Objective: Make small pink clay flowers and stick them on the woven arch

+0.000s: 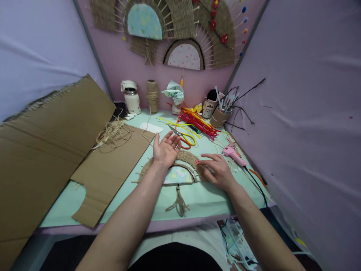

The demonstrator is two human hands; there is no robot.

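My left hand [167, 150] is turned palm up above the left part of a woven twine fan [146, 168], its fingers spread and slightly curled, nothing visible in the palm. At the fan's right side, the index fingertip of my right hand [216, 171] touches or nearly touches a small red piece [197, 162]. That hand's fingers are apart, with the thumb low over the weave. The fan has a half-round floral cloth centre [179, 175], and a twine tassel [178, 201] hangs from its lower edge. Behind my left hand lie scissors [187, 139] with yellow and red handles.
Cut cardboard [113, 169] and tangled twine [114, 133] lie to the left. Red and yellow pipe cleaners [200, 124] are at the back. A pink glue gun [234, 155] with a cord rests right. Behind stand a white bottle [132, 99], a twine spool [152, 97] and a pot [220, 117].
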